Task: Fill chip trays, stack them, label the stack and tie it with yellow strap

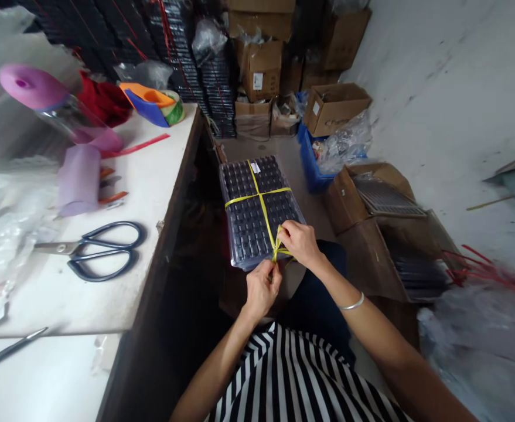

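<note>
A stack of black trays in clear plastic lies in front of my body, beside the table. Yellow strap crosses over its top, with a small white label near the far edge. At the near edge the strap forms a loop or knot. My left hand pinches the strap just below that knot. My right hand is closed on a yellow loop just above and to the right, over the stack's near right corner. The fingertips of both hands are close together.
On the white table at left lie dark-handled scissors, a purple bottle, a tape roll and plastic film. Cardboard boxes and a blue crate stand ahead and right. Plastic bags lie at lower right.
</note>
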`<move>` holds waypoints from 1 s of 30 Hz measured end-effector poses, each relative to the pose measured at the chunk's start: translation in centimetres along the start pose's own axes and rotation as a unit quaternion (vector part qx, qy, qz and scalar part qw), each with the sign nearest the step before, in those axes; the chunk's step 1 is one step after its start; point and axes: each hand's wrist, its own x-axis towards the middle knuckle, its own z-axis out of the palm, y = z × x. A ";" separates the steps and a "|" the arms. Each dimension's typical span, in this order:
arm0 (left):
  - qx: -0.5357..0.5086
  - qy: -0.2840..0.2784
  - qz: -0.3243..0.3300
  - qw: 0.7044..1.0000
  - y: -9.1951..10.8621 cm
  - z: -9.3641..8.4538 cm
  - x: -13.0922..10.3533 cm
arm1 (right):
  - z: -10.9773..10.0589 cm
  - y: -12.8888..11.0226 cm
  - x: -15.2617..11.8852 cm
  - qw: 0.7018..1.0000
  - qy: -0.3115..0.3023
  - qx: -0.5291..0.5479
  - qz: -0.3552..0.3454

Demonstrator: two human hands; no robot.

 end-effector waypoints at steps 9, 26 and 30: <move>0.031 -0.002 0.011 0.999 -2.1 0.6 0.0 | -0.6 -1.9 1.2 0.993 -0.041 0.027 0.108; -0.007 0.000 -0.053 0.999 -1.3 -1.7 -4.4 | -5.4 -17.8 4.7 0.934 -0.070 0.175 -0.303; 0.033 -0.083 -0.041 0.995 -0.9 -0.8 -6.1 | -2.4 -26.5 5.7 0.917 -0.151 0.121 -0.350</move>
